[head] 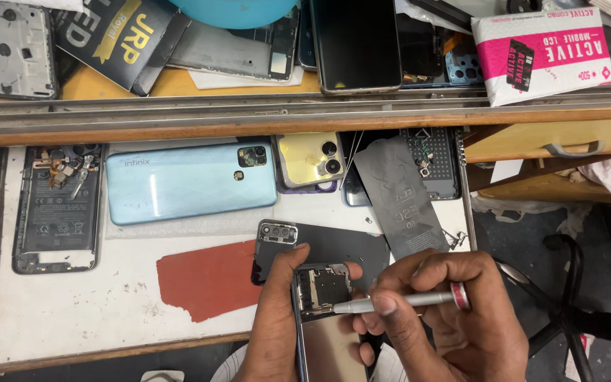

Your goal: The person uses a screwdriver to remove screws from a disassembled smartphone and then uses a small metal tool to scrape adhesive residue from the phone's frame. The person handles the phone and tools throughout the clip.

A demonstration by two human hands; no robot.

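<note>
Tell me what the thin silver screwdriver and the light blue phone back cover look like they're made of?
The thin silver screwdriver, held in the right hand, looks like metal: its shaft has a brushed grey shine, with a red ring at the end. The light blue phone back cover is probably plastic: smooth and glossy with soft reflections, though glass can't be ruled out.

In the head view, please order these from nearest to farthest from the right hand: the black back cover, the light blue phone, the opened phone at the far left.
From the right hand:
1. Black back cover, just up-left.
2. Light blue phone, farther up-left.
3. Opened phone, far left edge.
</note>
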